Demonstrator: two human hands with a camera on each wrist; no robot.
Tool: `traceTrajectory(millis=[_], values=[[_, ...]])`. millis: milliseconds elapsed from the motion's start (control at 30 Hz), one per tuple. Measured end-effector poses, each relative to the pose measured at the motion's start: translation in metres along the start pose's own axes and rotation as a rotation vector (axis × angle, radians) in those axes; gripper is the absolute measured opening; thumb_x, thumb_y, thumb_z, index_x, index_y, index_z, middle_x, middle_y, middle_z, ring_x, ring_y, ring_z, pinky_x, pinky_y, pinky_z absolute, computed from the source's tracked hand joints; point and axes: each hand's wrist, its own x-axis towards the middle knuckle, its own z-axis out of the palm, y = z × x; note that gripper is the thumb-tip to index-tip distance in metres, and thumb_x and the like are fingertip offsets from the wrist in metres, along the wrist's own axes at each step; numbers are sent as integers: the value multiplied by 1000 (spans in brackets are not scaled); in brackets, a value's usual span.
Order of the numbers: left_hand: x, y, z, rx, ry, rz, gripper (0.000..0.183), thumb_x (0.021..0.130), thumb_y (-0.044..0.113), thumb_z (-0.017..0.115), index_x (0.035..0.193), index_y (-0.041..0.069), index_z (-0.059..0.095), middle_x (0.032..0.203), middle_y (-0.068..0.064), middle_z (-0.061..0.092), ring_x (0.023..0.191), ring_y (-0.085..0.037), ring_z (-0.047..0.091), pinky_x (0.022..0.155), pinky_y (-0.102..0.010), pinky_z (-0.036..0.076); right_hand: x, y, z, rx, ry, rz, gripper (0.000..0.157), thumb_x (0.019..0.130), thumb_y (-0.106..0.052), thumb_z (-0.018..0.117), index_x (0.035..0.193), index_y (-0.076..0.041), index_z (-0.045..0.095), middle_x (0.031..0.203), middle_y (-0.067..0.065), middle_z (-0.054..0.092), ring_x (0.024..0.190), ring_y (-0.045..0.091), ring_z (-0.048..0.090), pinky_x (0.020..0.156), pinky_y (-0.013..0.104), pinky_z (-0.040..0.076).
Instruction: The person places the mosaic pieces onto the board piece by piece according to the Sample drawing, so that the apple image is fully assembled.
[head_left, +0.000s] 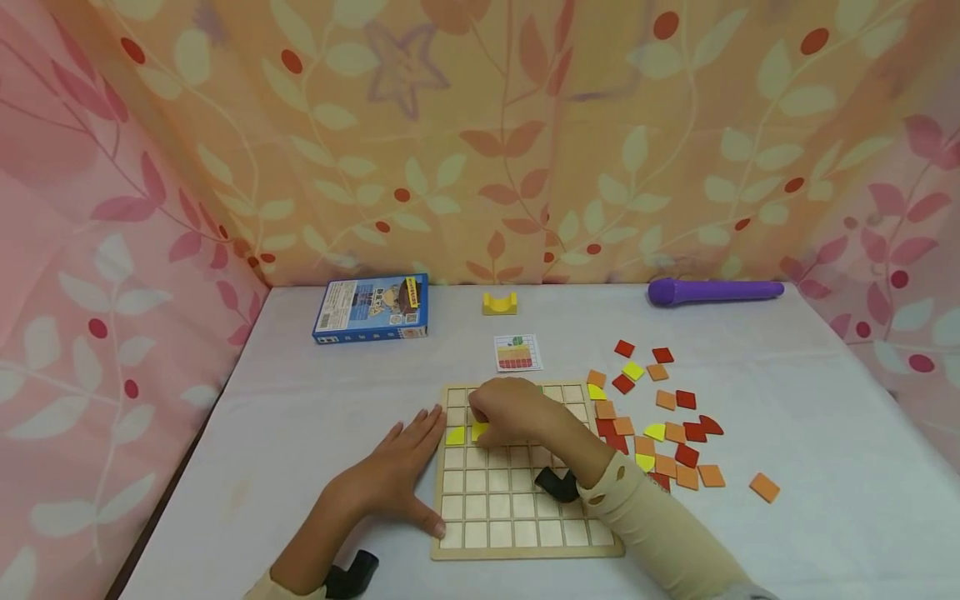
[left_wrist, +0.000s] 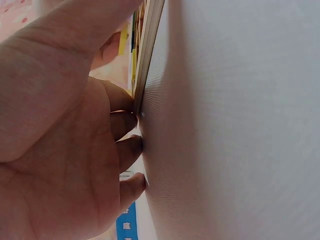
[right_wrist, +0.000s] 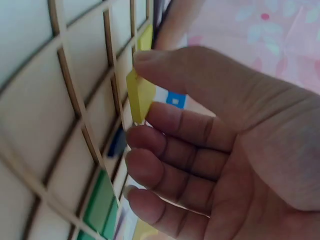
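Observation:
A wooden grid board [head_left: 525, 553] lies on the table in the head view. My right hand [head_left: 513, 411] is over its upper left part, pinching a yellow tile [right_wrist: 141, 97] between thumb and index finger. Beside that, a yellow tile [head_left: 455, 436] with one rounded corner sits in a cell of the leftmost column. My left hand [head_left: 397, 467] lies at the board's left edge, fingers stretched and thumb near the lower left corner. In the right wrist view a green piece [right_wrist: 100, 205] and a dark blue piece [right_wrist: 117, 143] also sit on the board, mostly covered by my right hand in the head view.
Red, orange and yellow tiles [head_left: 686, 477] are scattered right of the board. Behind it lie a printed pattern card [head_left: 517, 353] and a yellow curved block [head_left: 499, 304]. A blue box [head_left: 371, 308] stands back left, a purple microphone-shaped object [head_left: 716, 291] back right.

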Motion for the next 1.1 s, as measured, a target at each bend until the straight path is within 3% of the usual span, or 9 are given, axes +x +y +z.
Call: traceTrajectory(millis=[167,400,600,767,1000,1100], values=[[1,0,1,-3,-2,14,145,55,72,85,161,6,12,167,-8,8,153,-27,3,120,-53,6,4,-4,4,-28,2,7,24,77,-19,83,74,-15,60,67,-7,52,61,10,46,52,25,36],[3,0,2,-8,-2,-6,146,53,73,85,161,7,13,167,-7,8,153,-27,3,120,-52,5,-2,0,5,19,0,12,21,80,-20,83,77,-14,64,69,-7,54,63,11,48,55,26,39],[2,-1,3,-10,7,-10,147,52,72,86,161,7,13,167,-7,8,153,-27,3,120,-52,6,-13,12,6,82,30,-20,17,83,-13,77,75,-16,62,67,-8,51,63,10,47,57,26,38],[2,-2,5,4,18,2,148,51,73,86,161,6,13,167,-7,8,153,-27,4,120,-51,6,-34,34,-3,129,82,-36,17,86,-13,76,76,-18,62,68,-9,50,65,10,47,60,27,40],[3,-3,5,3,17,-7,148,51,72,87,161,7,12,167,-6,7,153,-26,3,120,-51,6,-77,88,-21,185,174,143,4,88,-6,72,87,-9,71,76,-5,57,71,14,51,65,31,46],[3,-3,4,5,16,-6,148,52,72,87,161,7,12,167,-7,7,153,-27,2,120,-52,6,-91,108,-22,175,205,215,6,87,-2,68,91,-6,72,79,-3,60,72,16,53,66,32,47]])
